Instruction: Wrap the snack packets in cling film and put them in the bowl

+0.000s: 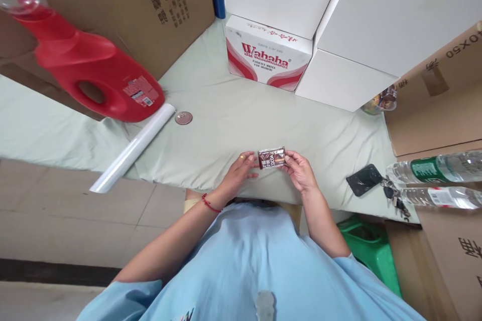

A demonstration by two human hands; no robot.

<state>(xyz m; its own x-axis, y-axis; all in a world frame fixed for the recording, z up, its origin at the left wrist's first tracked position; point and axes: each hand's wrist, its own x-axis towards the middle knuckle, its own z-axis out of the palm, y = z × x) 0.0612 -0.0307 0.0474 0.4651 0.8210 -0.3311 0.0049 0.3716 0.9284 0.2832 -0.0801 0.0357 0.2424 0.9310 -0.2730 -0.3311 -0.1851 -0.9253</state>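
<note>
A small brown snack packet (271,158) marked COCOA is up in front of me, just over the near edge of the cloth-covered table (211,140). My right hand (301,169) pinches its right end between thumb and fingers. By the packet's left end is my left hand (239,173), with its fingers apart; whether a fingertip touches the wrapper I cannot tell. A ring and a red string bracelet (211,203) are on that hand and wrist.
At left, a red detergent bottle (98,70), a white roll (133,148) and a round metal badge (184,118). Behind, a Wahaha box (269,55) and white boxes (346,80). At right, a black phone (364,180), keys (393,193), plastic bottles (433,169) and a green stool (371,243).
</note>
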